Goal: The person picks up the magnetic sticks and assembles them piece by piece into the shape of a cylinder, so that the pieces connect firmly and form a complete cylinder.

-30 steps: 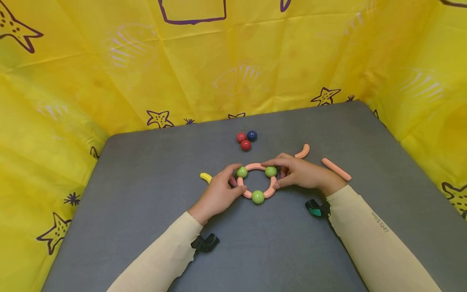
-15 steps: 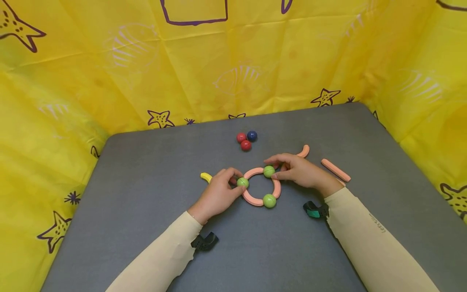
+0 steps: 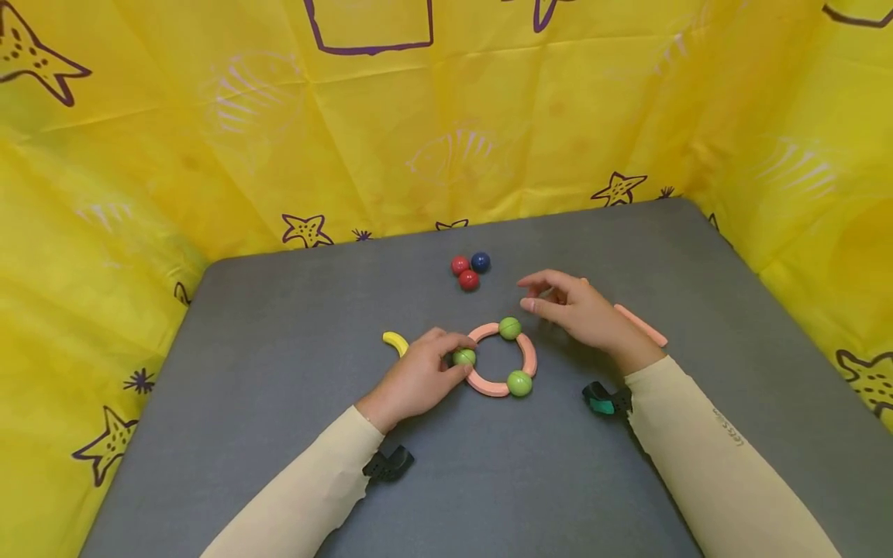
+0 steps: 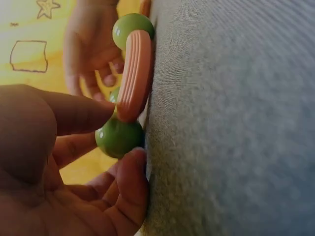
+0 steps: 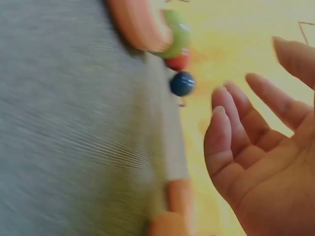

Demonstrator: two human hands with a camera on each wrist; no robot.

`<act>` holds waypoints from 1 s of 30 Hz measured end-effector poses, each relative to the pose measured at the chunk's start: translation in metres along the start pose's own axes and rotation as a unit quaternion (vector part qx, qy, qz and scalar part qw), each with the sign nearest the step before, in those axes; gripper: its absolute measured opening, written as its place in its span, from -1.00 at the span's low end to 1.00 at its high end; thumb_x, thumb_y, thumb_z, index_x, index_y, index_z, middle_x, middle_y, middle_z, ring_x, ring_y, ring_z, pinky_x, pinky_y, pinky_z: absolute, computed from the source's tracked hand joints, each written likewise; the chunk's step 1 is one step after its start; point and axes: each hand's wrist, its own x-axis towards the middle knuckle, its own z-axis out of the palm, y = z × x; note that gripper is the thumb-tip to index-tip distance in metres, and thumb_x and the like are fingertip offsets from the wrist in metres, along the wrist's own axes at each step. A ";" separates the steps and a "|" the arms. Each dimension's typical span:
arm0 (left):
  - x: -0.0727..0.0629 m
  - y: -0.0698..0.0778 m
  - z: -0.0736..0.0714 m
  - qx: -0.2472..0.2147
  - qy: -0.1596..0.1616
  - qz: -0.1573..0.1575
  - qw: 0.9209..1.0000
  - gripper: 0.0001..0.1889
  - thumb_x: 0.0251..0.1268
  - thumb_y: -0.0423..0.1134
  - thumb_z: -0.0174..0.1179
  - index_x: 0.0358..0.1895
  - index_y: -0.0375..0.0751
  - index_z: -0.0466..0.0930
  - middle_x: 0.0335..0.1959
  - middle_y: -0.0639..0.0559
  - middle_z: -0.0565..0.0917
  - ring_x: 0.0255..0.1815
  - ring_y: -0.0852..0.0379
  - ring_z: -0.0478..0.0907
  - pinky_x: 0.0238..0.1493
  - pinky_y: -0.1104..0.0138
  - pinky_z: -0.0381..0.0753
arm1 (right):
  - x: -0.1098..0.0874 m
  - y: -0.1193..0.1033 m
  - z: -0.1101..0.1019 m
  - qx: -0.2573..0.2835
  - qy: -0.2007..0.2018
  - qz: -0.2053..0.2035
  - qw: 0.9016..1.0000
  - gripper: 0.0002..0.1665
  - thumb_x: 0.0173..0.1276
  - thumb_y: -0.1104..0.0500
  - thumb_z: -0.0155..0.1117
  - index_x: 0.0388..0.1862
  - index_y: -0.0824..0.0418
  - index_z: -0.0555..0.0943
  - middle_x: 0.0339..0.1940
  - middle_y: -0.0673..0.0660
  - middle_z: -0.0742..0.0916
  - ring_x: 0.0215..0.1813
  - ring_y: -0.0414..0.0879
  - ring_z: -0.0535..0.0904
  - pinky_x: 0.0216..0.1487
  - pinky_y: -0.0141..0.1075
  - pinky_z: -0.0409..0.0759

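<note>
A ring of salmon-coloured curved sticks (image 3: pixel 529 355) and three green balls lies flat on the grey table. My left hand (image 3: pixel 418 376) pinches the ring's left green ball (image 3: pixel 464 357). In the left wrist view, the thumb lies by the joint between this ball (image 4: pixel 119 138) and a grooved curved stick (image 4: pixel 135 73), while a finger touches its other side. My right hand (image 3: pixel 579 314) is off the ring, up and right of the far green ball (image 3: pixel 510 328), with fingers loosely bent and nothing held. The right wrist view has this hand (image 5: pixel 275 157) with its palm bare.
Two red balls (image 3: pixel 469 280) and a blue ball (image 3: pixel 480 262) sit together behind the ring. A yellow curved stick (image 3: pixel 395 342) is partly hidden by my left hand. A straight salmon stick (image 3: pixel 640 325) lies beyond my right wrist. Yellow printed cloth (image 3: pixel 446 116) borders the table.
The ring has turned anticlockwise, its near ball shifting right and its left ball coming nearer. My right hand has let go of the far ball and moved away, covering most of another curved stick.
</note>
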 end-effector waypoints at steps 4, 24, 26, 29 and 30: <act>-0.004 -0.001 -0.003 0.003 -0.025 0.018 1.000 -0.71 0.54 -0.27 0.41 0.24 -0.06 0.75 -0.09 0.12 0.59 -0.26 0.12 0.49 -0.18 0.22 0.59 | -0.007 -0.013 -0.016 0.038 0.040 -0.003 0.999 -0.50 0.72 0.01 0.28 0.47 0.21 0.57 0.23 0.25 0.66 0.11 0.32 0.58 0.09 -0.05 0.64; -0.023 -0.009 -0.002 -0.011 0.035 0.026 0.999 -0.73 0.32 -0.32 0.59 0.03 -0.10 0.80 -0.13 0.18 0.73 -0.34 0.28 0.62 -0.26 0.28 0.68 | -0.053 0.032 -0.084 0.252 0.113 -0.063 0.959 -0.69 0.84 0.18 -0.02 0.31 0.17 0.62 0.08 0.19 0.70 0.09 0.04 0.62 0.08 -0.29 0.64; -0.022 -0.009 -0.002 -0.013 0.039 0.024 0.999 -0.74 0.32 -0.32 0.60 0.02 -0.11 0.81 -0.13 0.18 0.74 -0.36 0.27 0.61 -0.27 0.28 0.67 | -0.057 0.044 -0.088 0.243 0.112 -0.044 0.963 -0.70 0.84 0.16 -0.02 0.31 0.13 0.62 0.09 0.17 0.70 0.08 0.02 0.62 0.06 -0.31 0.64; -0.022 -0.009 -0.002 -0.012 0.041 0.022 0.999 -0.75 0.33 -0.31 0.59 0.02 -0.09 0.81 -0.14 0.19 0.73 -0.36 0.28 0.60 -0.28 0.28 0.67 | -0.063 0.060 -0.090 0.253 0.108 -0.020 0.961 -0.71 0.84 0.17 -0.01 0.29 0.10 0.63 0.08 0.17 0.71 0.05 0.00 0.64 0.03 -0.32 0.66; -0.021 -0.009 -0.002 -0.013 0.042 0.022 0.999 -0.75 0.33 -0.31 0.59 0.02 -0.09 0.81 -0.15 0.19 0.73 -0.37 0.27 0.60 -0.29 0.28 0.67 | -0.064 0.065 -0.091 0.263 0.109 -0.016 0.959 -0.70 0.84 0.18 -0.02 0.28 0.12 0.64 0.06 0.17 0.72 0.03 0.00 0.65 0.03 -0.32 0.66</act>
